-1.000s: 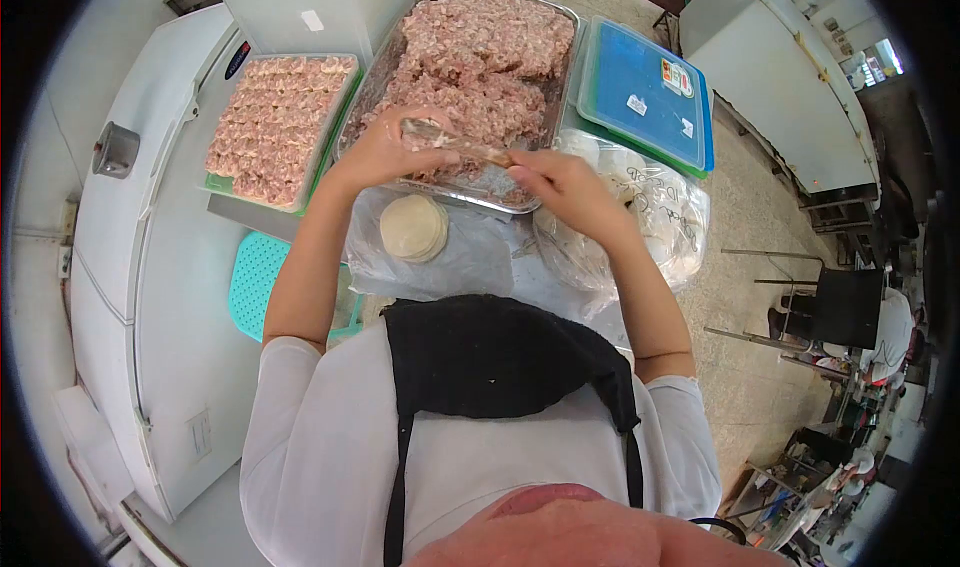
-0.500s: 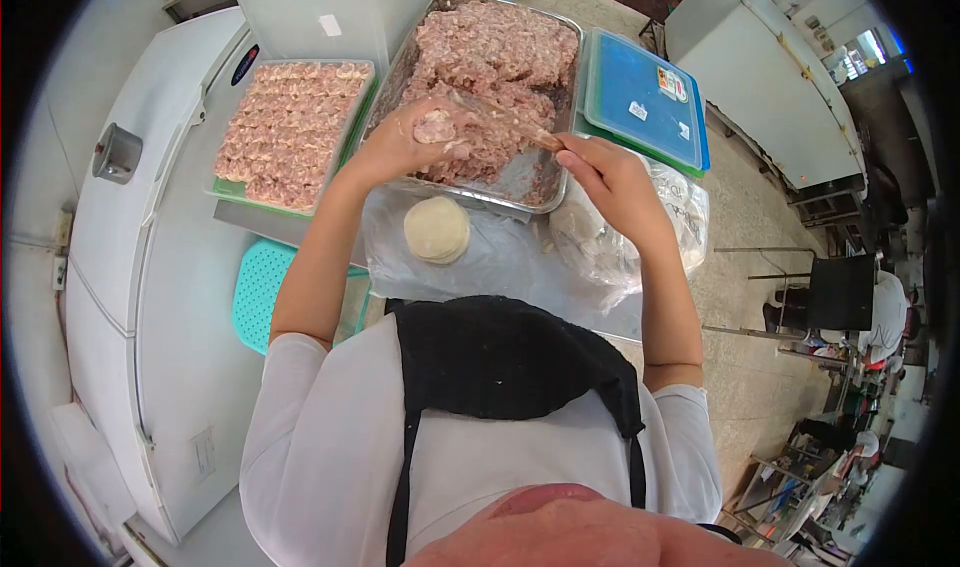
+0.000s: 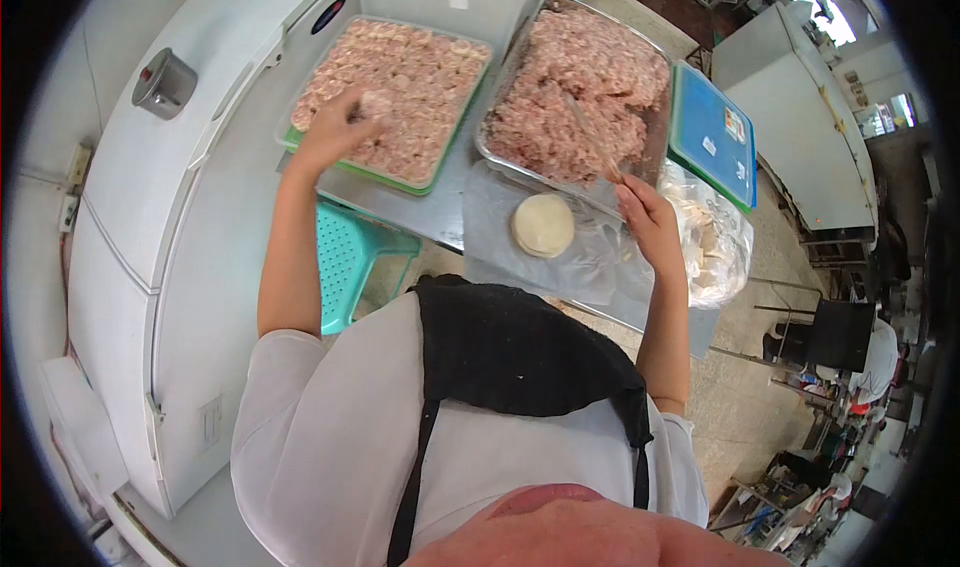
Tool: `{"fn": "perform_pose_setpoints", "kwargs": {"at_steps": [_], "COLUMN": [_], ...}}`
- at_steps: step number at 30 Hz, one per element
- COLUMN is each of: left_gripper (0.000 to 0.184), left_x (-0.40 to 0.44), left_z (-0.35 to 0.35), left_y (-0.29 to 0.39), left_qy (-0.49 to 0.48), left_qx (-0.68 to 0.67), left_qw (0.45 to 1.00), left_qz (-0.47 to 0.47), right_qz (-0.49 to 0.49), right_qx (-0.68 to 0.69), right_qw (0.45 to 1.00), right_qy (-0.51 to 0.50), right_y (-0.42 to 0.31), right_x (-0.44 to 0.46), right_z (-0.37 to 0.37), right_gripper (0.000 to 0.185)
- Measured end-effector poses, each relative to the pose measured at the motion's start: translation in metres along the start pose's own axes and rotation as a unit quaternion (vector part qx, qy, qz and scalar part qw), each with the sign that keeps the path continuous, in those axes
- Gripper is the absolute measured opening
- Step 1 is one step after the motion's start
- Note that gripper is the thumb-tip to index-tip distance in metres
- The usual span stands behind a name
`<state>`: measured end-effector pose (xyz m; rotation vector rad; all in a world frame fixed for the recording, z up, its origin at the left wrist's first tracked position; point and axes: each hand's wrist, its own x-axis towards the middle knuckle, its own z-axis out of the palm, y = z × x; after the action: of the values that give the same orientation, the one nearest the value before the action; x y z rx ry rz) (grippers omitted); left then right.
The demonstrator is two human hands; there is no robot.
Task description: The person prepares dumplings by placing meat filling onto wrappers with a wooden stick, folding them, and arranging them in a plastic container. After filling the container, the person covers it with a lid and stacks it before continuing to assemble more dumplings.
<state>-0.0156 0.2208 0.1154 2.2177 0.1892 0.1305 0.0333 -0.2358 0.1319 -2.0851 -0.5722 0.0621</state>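
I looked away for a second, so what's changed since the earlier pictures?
The left hand has moved left, from the metal tray to over the tray of filled pieces; I can't tell whether it has released its piece. The flat stick has left that hand and now points into the meat. Unchanged: the right hand's grip on the stick, the wrapper stack, the blue lid.

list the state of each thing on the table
Spatula: held in the right hand
Minced meat: raw, heaped
Metal tray: uncovered, bottom partly bare
Green-edged tray: uncovered, crowded with meat pieces
Dough rounds: stacked
Plastic sheet: spread out
Plastic bag: bulging
Blue lid: lying flat
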Motion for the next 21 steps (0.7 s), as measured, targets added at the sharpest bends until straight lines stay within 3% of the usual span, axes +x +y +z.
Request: {"fn": "perform_pose_setpoints", "kwargs": {"at_steps": [2,5,10,16,20,21], "left_gripper": [0.055,0.064,0.083,0.084,0.081,0.079], "left_x": [-0.009,-0.023,-0.019,0.009,0.006,0.003], "left_z": [-0.028,-0.056,-0.062,-0.041,-0.038,-0.041], "left_y": [-0.043,-0.069,-0.069,-0.087,-0.088,-0.102], "left_qy": [0.056,0.094,0.018,-0.062,-0.071,-0.058], "left_qx": [0.025,0.101,0.177,0.301,0.242,0.201], "left_qw": [0.998,0.990,0.984,0.950,0.966,0.978], "left_qz": [0.022,-0.023,-0.031,-0.060,-0.059,0.001], "right_qz": [0.130,0.188,0.185,0.170,0.177,0.178], "right_qx": [0.102,0.157,0.186,0.161,0.147,0.148], "right_qw": [0.986,0.969,0.964,0.971,0.972,0.972], "right_qy": [-0.001,0.034,0.040,0.045,0.044,0.044], "right_y": [0.001,-0.007,-0.016,-0.021,-0.021,-0.019], "right_x": [-0.009,-0.020,-0.021,-0.018,-0.021,-0.022], "right_z": [0.009,0.025,0.047,0.061,0.059,0.056], "right_gripper": [0.030,0.029,0.028,0.028,0.028,0.028]}}
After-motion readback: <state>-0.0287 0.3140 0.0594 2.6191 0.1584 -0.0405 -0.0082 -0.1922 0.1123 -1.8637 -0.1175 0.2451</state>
